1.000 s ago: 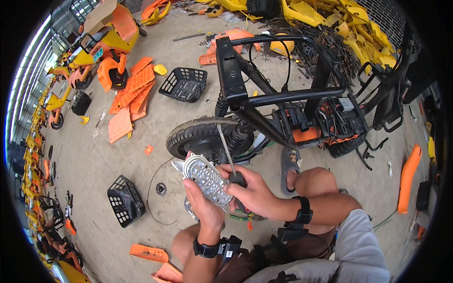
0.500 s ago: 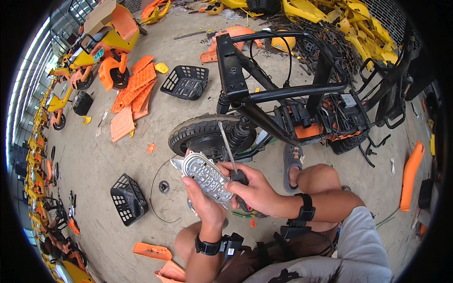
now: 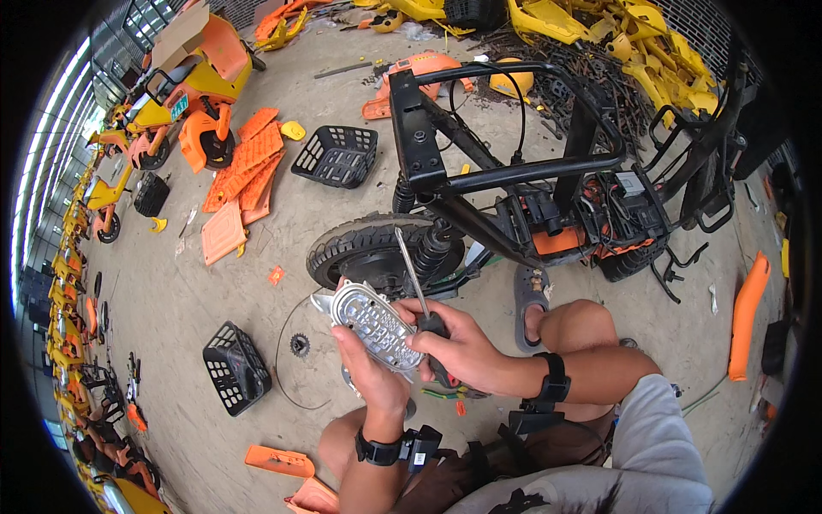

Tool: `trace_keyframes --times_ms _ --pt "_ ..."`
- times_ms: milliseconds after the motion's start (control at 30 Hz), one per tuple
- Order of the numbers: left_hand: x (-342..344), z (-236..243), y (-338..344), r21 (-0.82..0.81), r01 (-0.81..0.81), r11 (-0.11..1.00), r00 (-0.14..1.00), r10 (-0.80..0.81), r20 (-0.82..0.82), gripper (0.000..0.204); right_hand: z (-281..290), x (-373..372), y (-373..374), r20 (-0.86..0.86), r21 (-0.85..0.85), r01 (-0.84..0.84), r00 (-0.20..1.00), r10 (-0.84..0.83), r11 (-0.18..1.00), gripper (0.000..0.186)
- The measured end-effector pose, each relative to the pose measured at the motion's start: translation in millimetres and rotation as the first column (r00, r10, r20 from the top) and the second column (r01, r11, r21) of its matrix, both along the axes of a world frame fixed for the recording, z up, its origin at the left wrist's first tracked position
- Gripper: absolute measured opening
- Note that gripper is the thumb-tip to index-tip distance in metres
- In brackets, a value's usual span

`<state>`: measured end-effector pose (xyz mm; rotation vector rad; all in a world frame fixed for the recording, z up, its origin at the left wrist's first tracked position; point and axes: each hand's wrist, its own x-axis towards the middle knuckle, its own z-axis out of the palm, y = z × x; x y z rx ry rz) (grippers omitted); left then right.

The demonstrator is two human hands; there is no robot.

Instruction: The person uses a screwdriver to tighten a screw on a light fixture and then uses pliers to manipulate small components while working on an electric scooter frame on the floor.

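Observation:
An oval silver metal cover (image 3: 373, 324) with ribs on its inner face sits in my left hand (image 3: 370, 377), which grips it from below. My right hand (image 3: 462, 347) touches the cover's right edge and holds a screwdriver (image 3: 413, 278) by its dark handle, shaft pointing up and away. Just beyond the cover lies a stripped black scooter frame (image 3: 505, 163) with its rubber wheel (image 3: 364, 248) nearest to me. Both wrists wear dark bands.
Two black plastic baskets (image 3: 336, 154) (image 3: 233, 367) sit on the concrete floor. Orange panels (image 3: 248, 167) lie to the left, a small sprocket (image 3: 299, 344) and wire loop near the wheel. Yellow and orange scooter parts (image 3: 599, 34) pile up at the back; an orange strip (image 3: 747, 313) lies right.
My hands, the cover and the screwdriver stay almost still. The view shifts slightly, so the frame and wheel appear a little lower and closer.

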<state>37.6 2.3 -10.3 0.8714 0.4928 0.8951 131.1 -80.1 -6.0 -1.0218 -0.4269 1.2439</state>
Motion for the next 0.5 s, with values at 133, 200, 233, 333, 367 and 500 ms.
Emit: trace_keyframes --times_ms 133,200,233,333,367,500 --pt "2.1 -5.7 -0.3 0.018 -0.049 0.999 0.999 0.049 -0.019 0.074 -1.4 -1.2 -0.6 0.03 -0.002 0.018 0.999 -0.018 1.0 0.05" --pt "1.3 -2.1 -1.6 0.004 -0.021 1.0 1.0 0.021 0.009 0.074 -0.7 -1.5 -0.9 0.031 -0.004 0.016 0.999 -0.016 1.0 0.05" --pt "1.1 -1.2 -2.0 -0.003 -0.007 1.0 1.0 0.007 0.023 0.074 -1.0 -1.5 -1.2 0.032 -0.005 0.015 0.999 -0.015 1.0 0.05" --pt "2.2 -3.4 -0.6 0.039 -0.036 0.999 0.999 0.036 0.004 0.073 -3.4 -2.7 -0.9 0.024 -0.002 0.011 1.0 -0.011 1.0 0.051" --pt "0.9 -4.9 0.1 0.026 -0.025 0.999 1.0 0.025 0.007 0.073 -3.4 -2.7 -1.3 0.023 -0.006 0.003 1.0 -0.003 1.0 0.051" --pt "-3.8 -6.3 0.9 -0.002 -0.001 1.0 1.0 0.001 0.016 0.073 0.9 -2.8 -2.2 0.003 -0.002 -0.006 1.0 0.006 1.0 0.051"
